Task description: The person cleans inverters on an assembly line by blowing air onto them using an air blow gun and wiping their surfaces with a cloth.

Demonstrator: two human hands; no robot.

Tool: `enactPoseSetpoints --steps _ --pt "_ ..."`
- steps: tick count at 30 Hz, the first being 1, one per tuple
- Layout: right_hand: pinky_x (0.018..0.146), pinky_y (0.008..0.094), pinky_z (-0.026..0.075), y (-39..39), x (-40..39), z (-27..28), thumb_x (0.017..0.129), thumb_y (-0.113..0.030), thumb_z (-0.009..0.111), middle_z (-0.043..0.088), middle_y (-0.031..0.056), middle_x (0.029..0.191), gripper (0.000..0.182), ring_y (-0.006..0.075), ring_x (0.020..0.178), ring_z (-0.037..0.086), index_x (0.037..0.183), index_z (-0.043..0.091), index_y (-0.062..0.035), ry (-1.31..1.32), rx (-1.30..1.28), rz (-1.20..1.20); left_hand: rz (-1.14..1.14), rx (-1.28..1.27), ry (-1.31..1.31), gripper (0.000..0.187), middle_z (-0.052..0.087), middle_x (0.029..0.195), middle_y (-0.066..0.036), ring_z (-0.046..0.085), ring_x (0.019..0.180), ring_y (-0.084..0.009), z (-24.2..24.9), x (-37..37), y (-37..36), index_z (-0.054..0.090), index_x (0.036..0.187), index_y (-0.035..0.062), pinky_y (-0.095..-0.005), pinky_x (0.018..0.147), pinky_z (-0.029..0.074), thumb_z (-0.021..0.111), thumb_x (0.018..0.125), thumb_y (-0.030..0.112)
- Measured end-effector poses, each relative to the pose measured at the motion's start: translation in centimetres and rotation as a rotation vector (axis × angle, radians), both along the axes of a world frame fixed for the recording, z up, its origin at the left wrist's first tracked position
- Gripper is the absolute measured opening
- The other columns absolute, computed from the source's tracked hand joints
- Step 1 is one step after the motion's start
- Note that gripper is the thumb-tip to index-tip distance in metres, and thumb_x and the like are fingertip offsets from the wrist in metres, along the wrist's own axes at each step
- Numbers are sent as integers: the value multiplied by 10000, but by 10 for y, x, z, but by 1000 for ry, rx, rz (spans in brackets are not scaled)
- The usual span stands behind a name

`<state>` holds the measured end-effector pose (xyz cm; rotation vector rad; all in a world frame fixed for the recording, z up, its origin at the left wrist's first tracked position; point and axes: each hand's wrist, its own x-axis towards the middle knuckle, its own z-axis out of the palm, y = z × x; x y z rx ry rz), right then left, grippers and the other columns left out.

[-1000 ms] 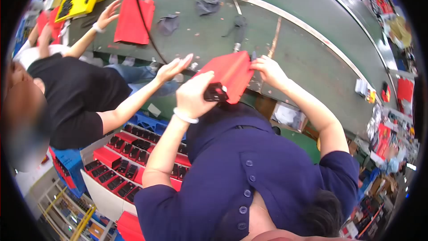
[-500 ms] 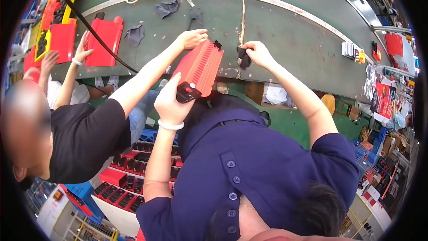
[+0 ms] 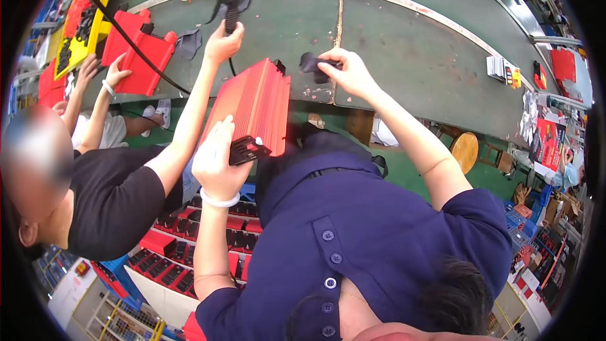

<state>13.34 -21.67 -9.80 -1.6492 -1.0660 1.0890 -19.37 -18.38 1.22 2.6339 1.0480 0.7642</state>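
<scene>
In my left hand, white band at the wrist, is a red finned metal case with black end plates, which looks like a power inverter. The case is tilted above the near edge of the bench, its far end pointing away from me. A dark cloth is pinched in the fingers of my right hand, over the bench to the right of the case. A co-worker's hand beyond the case grips a black corded power tool.
More red cases lie at the left, beside another person's hands. A yellow bin holds small black parts. Grey cloths rest on the green bench. Below, racks hold rows of red and black units. A stool stands at the right.
The red case has moved left and slightly down with my left hand. My right hand has shifted left with the cloth. The co-worker's hand has left the case and raised the black tool.
</scene>
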Motion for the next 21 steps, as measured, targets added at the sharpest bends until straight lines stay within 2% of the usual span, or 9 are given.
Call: enactPoseSetpoints --steps 3,5,6,9,10,13,15,17,21 --pt "756 296 518 3 -27 1 926 -145 692 643 56 903 196 131 854 640 1054 702 3 -90 112 85 -11 -5 -15 528 719 1135 -181 708 1014 -366 15 -1 -14 661 1143 -23 -415 916 561 848 708 211" --pt "769 319 516 5 -36 -2 911 -132 692 647 83 911 181 187 847 653 1042 709 -9 -213 242 169 -29 7 -29 534 718 1138 -185 707 1014 -371 21 2 -22 657 1148 -24 -417 923 561 847 706 208" --pt "778 347 515 4 -39 7 907 -138 675 643 104 918 169 248 845 655 1018 715 -17 -285 190 184 -32 14 -34 540 717 1140 -186 708 1014 -371 22 3 -25 652 1158 -25 -416 935 559 845 709 204" --pt "772 371 514 4 -32 17 920 -165 648 633 99 901 180 268 841 652 1003 717 -21 -470 156 311 -26 8 -39 540 719 1132 -186 709 1015 -367 23 9 -31 654 1156 -26 -417 941 558 846 705 201" --pt "815 395 506 3 -30 19 920 -169 618 617 115 912 199 294 903 635 1032 715 -36 -504 137 364 -36 -8 -49 530 722 1124 -186 709 1017 -363 24 12 -33 663 1145 -24 -416 937 558 849 705 203" --pt "874 433 494 -8 -27 0 882 -141 576 605 151 952 222 331 980 604 1011 720 -34 -517 238 459 -60 15 -20 508 725 1113 -173 712 1012 -346 25 18 -38 684 1123 -12 -407 912 561 842 702 223" --pt "899 448 476 -22 -27 -10 860 -101 535 577 166 980 277 353 1006 576 1066 709 -37 -475 200 474 -67 1 -18 514 724 1114 -157 704 1029 -333 21 20 -39 688 1130 6 -397 912 553 820 673 203" --pt "904 400 467 -37 -30 -9 855 -22 503 538 141 945 307 325 995 562 1094 694 -26 -531 163 530 -72 -27 2 525 721 1121 -154 702 1036 -329 19 21 -43 687 1139 13 -394 918 551 813 658 183" --pt "889 405 453 -76 -47 37 857 11 520 540 124 929 315 318 966 564 1106 704 -40 -480 162 583 -76 -48 -14 539 717 1116 -144 698 1032 -333 0 22 -49 673 1131 23 -388 903 553 823 641 188"
